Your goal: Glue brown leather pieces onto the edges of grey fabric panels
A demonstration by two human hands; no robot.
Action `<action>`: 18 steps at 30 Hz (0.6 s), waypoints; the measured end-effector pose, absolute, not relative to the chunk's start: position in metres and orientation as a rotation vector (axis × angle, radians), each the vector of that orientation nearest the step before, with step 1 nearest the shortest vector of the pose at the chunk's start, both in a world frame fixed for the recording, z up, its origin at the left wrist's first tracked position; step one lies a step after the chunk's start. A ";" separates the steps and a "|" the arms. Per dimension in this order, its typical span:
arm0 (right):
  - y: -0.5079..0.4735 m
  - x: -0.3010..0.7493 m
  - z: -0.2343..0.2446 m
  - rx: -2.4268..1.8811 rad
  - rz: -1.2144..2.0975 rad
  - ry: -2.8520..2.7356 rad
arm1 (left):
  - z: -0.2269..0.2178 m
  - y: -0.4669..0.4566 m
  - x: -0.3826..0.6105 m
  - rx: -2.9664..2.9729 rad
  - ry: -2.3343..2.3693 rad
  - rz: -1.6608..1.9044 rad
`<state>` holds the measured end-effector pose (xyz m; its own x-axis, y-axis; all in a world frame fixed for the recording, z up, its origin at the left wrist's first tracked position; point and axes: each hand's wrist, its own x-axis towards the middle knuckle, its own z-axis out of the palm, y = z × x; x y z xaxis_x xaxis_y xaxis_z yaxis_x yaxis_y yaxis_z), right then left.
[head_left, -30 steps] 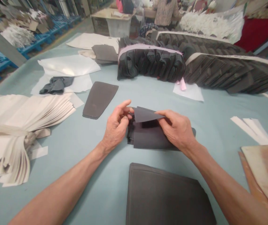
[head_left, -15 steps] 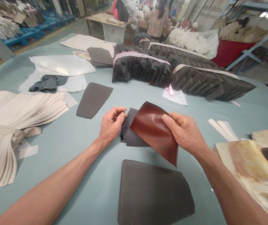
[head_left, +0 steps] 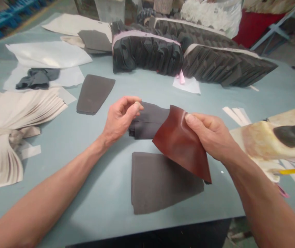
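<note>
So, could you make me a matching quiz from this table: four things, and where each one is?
1 brown leather piece
2 small grey stack
3 cream sheets
4 large grey pile

a fanned out at the left of the table
b held in the right hand
c flat by the table's near edge
d at the fingertips of the left hand

Pairs: 1-b, 2-d, 3-a, 4-c

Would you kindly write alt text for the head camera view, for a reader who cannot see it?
The right hand holds up a brown leather piece; the left hand touches a small grey stack on a blue-green table.
</note>
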<state>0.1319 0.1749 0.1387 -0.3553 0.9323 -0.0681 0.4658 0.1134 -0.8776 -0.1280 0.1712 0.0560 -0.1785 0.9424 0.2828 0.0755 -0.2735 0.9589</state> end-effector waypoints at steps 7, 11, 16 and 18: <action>0.142 0.120 0.181 -1.165 1.270 -1.892 | 0.102 0.134 -0.115 1.151 0.880 1.095; 0.136 0.122 0.172 -1.194 1.356 -1.950 | 0.105 0.099 -0.114 1.052 0.905 1.007; 0.124 0.131 0.135 -1.382 1.596 -2.090 | 0.097 0.044 -0.104 0.790 1.077 0.974; 0.113 0.137 0.128 -1.452 1.668 -2.151 | 0.092 0.018 -0.101 0.704 1.161 0.974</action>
